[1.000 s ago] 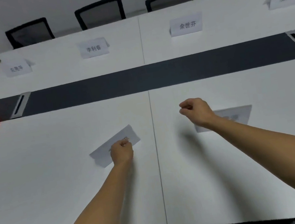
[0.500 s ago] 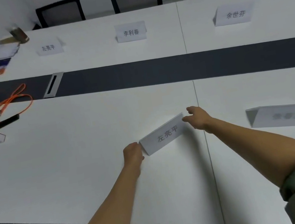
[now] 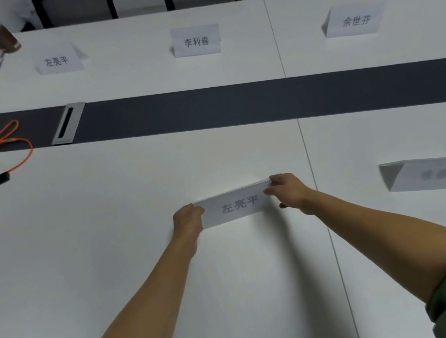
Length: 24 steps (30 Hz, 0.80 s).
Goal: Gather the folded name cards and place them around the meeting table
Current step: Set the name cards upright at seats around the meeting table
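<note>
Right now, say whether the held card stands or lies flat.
Standing: the card rises to a ridge, left hand and right hand pinching its ends.

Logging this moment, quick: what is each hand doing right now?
Left hand: grips the left end of the name card.
Right hand: pinches the right end of the same card.

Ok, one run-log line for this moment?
step: positioning name card, near side of table | left hand: grips left end | right hand: pinches right end | other cards: three far side, one near right
</note>
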### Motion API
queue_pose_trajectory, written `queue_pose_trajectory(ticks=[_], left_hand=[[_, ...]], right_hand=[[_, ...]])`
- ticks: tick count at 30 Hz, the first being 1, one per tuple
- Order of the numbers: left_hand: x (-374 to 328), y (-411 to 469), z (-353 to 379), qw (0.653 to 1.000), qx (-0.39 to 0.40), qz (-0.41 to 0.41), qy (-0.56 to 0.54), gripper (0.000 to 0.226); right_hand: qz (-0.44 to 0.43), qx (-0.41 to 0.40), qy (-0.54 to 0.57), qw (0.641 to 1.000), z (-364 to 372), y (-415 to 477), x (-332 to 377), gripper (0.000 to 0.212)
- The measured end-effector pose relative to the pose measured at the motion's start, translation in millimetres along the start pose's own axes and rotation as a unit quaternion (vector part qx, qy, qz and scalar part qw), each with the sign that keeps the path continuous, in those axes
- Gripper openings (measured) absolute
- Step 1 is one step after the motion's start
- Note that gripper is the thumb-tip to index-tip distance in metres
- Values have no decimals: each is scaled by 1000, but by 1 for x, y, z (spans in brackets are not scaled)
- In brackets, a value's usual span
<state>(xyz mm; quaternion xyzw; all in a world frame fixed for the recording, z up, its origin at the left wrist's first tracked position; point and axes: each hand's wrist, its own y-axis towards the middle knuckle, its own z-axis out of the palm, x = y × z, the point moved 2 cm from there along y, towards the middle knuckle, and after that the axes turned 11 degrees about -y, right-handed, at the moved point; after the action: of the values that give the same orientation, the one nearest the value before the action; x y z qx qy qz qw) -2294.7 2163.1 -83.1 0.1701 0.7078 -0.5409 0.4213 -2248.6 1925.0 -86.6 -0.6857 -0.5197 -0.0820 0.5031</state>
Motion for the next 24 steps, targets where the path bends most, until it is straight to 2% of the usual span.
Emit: queue_pose_trajectory(ticks=[5, 6, 8, 10, 16, 19, 21, 23, 24], left_hand=[[-20, 27, -21, 999, -11, 12, 46, 9], [-23, 30, -24, 999, -13, 14, 51, 15], [-29, 39, -31, 998, -18, 12, 55, 42], [-34, 44, -36, 998, -24, 15, 55, 49], [-42, 59, -47, 998, -29, 25, 49, 31], [-43, 63, -51, 998, -26, 21, 59, 12], [-43, 65, -52, 997, -16, 25, 76, 23], [-42, 68, -54, 995, -7, 28, 96, 10], [-42, 70, -55, 994, -1, 27, 107, 11]], right_hand=[[-14, 28, 4, 1000, 26, -2, 15, 28], [-17, 32, 7, 999, 30, -1, 18, 28], [-21, 36, 14, 999, 37, 2, 24, 29], [-29, 42, 16, 999, 43, 4, 31, 29], [-52, 53, 16, 997, 58, 12, 48, 27], [-56, 54, 20, 997, 60, 13, 52, 29], [-55, 54, 20, 997, 60, 13, 53, 30], [-59, 57, 16, 996, 59, 11, 54, 31], [-60, 62, 13, 996, 59, 11, 54, 32]])
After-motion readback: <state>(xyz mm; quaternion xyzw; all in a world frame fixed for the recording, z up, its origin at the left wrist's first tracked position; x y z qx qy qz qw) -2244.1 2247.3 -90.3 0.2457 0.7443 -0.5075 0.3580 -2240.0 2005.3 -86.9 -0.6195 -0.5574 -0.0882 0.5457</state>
